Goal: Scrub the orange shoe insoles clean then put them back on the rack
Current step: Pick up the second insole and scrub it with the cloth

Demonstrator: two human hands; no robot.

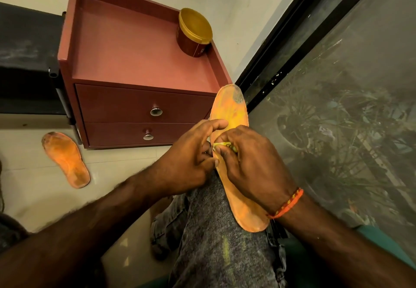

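— Insoles: how many do we count?
— Two flat orange foam insoles. One grimy insole lies along our grey-denim knee; the second insole rests on the tiled floor beside the two-drawer maroon cabinet.
— Hands?
— Our left hand grips its edge; our right hand pinches a small yellowish scrubbing pad against it.

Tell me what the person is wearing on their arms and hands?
Both arms are bare, no sleeves or gloves. The right wrist has an orange braided thread band with some yellow and dark flecks. The left hand and wrist wear nothing.
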